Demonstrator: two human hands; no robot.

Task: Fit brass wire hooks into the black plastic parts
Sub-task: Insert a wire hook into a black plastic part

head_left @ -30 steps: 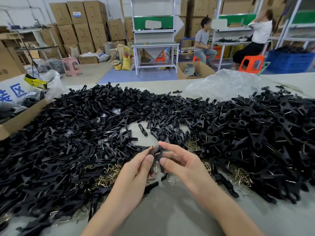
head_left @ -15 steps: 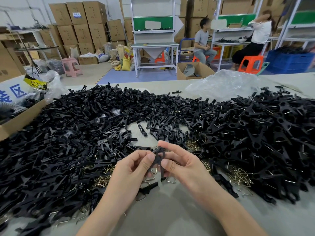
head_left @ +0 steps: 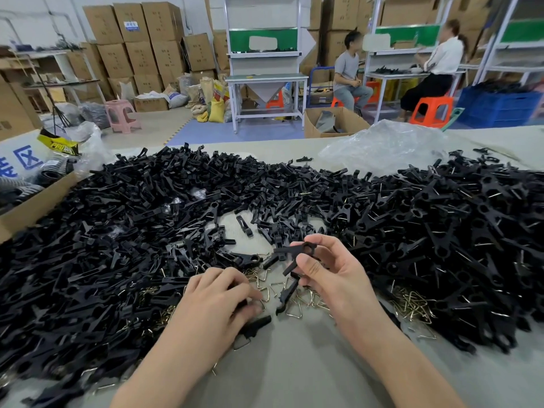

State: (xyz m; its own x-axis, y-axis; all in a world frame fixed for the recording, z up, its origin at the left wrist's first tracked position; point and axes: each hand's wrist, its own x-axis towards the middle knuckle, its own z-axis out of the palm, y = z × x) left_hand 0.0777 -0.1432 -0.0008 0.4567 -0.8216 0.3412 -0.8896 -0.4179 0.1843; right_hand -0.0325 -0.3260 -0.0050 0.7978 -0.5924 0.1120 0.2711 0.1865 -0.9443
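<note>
My right hand (head_left: 332, 275) pinches a black plastic clip (head_left: 297, 254) between thumb and fingers, held a little above the table. My left hand (head_left: 220, 295) is down on the table, its fingers curled over loose brass wire hooks (head_left: 265, 293) and a black part; what the fingertips grip is hidden. More brass hooks (head_left: 412, 304) lie to the right. A big heap of black plastic parts (head_left: 132, 231) covers the table's left and middle, and a second heap (head_left: 456, 225) fills the right.
A cardboard box (head_left: 32, 201) sits at the table's left edge. A crumpled clear plastic bag (head_left: 382, 145) lies at the back right. Bare grey table (head_left: 294, 363) shows between my forearms. Two people sit at workbenches far behind.
My hands have come apart. The right hand keeps the black clip and has lifted it slightly right. The left hand has dropped down to the brass hooks on the table.
</note>
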